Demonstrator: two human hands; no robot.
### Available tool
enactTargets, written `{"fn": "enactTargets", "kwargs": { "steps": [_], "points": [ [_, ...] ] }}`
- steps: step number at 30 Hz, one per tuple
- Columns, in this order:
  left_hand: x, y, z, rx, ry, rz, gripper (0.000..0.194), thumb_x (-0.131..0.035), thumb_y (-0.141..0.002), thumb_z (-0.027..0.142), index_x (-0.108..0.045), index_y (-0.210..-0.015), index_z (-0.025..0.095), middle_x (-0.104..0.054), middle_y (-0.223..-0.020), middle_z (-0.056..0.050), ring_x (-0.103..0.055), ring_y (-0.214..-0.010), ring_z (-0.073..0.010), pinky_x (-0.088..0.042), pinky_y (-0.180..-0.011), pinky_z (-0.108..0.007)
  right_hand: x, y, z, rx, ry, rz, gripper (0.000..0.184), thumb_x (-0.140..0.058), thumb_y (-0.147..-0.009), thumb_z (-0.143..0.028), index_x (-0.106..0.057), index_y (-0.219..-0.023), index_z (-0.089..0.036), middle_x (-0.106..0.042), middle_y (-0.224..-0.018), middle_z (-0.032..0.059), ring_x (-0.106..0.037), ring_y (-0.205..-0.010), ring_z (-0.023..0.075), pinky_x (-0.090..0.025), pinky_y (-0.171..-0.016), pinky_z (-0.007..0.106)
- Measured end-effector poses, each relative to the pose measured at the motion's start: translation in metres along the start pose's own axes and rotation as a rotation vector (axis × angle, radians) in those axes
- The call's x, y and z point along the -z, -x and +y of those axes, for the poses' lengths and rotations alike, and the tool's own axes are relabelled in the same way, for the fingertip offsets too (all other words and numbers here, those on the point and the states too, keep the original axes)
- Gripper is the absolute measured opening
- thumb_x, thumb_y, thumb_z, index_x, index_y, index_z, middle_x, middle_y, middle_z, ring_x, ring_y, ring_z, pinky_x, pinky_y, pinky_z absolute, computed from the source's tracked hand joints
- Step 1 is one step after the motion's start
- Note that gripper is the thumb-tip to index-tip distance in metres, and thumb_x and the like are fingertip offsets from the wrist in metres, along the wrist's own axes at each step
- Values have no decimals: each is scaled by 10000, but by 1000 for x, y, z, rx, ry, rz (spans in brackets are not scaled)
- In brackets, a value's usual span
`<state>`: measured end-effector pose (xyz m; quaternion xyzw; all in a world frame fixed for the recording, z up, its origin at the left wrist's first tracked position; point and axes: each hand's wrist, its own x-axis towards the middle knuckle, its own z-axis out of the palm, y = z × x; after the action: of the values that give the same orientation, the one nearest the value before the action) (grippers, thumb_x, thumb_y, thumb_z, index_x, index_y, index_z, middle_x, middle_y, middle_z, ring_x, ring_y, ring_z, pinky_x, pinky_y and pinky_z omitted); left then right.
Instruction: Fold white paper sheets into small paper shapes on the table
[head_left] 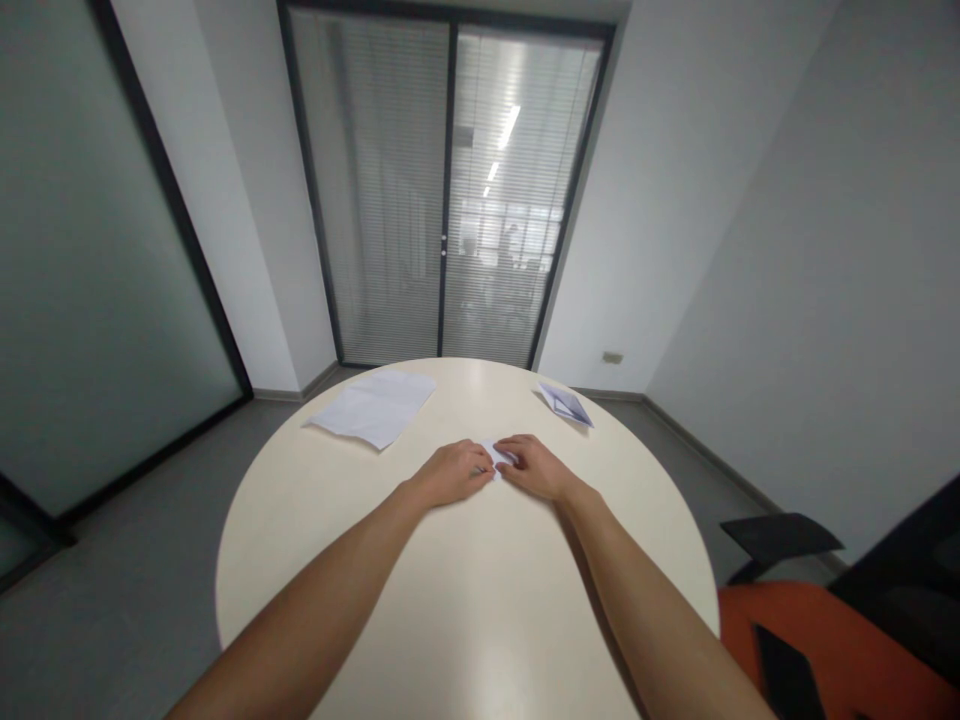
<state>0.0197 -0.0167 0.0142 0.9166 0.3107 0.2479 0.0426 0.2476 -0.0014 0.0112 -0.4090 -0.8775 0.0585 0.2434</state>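
Observation:
A small white piece of paper (491,449) lies on the table between my two hands, mostly covered by them. My left hand (452,474) rests on its left side, with the fingers curled together and pressed onto it. From the right, my right hand (536,468) holds the paper down with bent fingers, the thumb nearer to me than the forefinger. The fingertips of both hands almost meet over the paper. How the paper is folded is hidden under them.
A larger creased white sheet (375,408) lies at the back left of the round cream table (465,590). A folded paper with a printed picture (565,404) is at the back right. An orange chair (832,640) with black armrests stands at the right.

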Motion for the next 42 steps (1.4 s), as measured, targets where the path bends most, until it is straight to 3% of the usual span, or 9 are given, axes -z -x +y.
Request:
{"fn": "enactTargets", "kwargs": {
  "steps": [6,12,18,26,29,34,42],
  "points": [
    [1,-1,0,151,-94,52,190,-567,-943,243,-754,-951,204,-744,-983,-58,-640,-970,-222,-500,-893,-334,-1,1,1,33,-2,-33,415,-673,-864,-397,-706,-1224,-195,-727,-1196,116,-625,-1156,301,-413,-1082,463],
    [-3,2,-8,290,-57,74,256,-610,-921,273,-714,-1145,211,-743,-1113,-88,-647,-1039,-269,-499,-935,-389,-4,2,1,-7,-47,-52,512,-688,-849,-428,-665,-1295,-177,-671,-1315,131,-533,-1294,328,-321,-1162,504],
    [-8,0,-10,322,65,92,312,-633,-890,206,-668,-1199,187,-720,-1159,-99,-648,-1081,-254,-492,-986,-389,-3,0,-5,-51,-121,-42,543,-714,-823,-394,-632,-1318,-186,-696,-1225,122,-620,-1127,292,-446,-1036,457],
    [-10,-3,-12,295,229,232,321,-641,-847,109,-634,-1157,192,-645,-1205,-76,-635,-1105,-218,-496,-1014,-365,-3,0,-9,-125,-301,74,753,-770,-771,-336,-490,-1460,-216,-545,-1422,139,-569,-1213,261,-474,-1022,415],
    [-11,-5,-11,269,262,270,348,-621,-842,79,-615,-1165,211,-617,-1218,-63,-625,-1115,-207,-493,-1015,-358,-5,-2,-10,-173,-349,94,806,-777,-763,-310,-447,-1495,-230,-539,-1431,135,-587,-1164,250,-496,-976,397],
    [-10,-7,-11,273,321,293,355,-597,-835,62,-609,-1153,217,-611,-1201,-57,-616,-1100,-199,-496,-1001,-353,-5,-4,-6,-264,-354,79,718,-737,-808,-290,-480,-1470,-185,-676,-1161,97,-625,-854,180,-509,-853,355],
    [-10,-7,-11,363,335,305,319,-615,-859,160,-642,-1170,223,-686,-1166,-46,-650,-965,-185,-520,-906,-331,1,-6,-10,-208,-328,108,492,-647,-885,-327,-591,-1359,-208,-709,-1000,47,-602,-755,161,-488,-763,308]
  ]
}}
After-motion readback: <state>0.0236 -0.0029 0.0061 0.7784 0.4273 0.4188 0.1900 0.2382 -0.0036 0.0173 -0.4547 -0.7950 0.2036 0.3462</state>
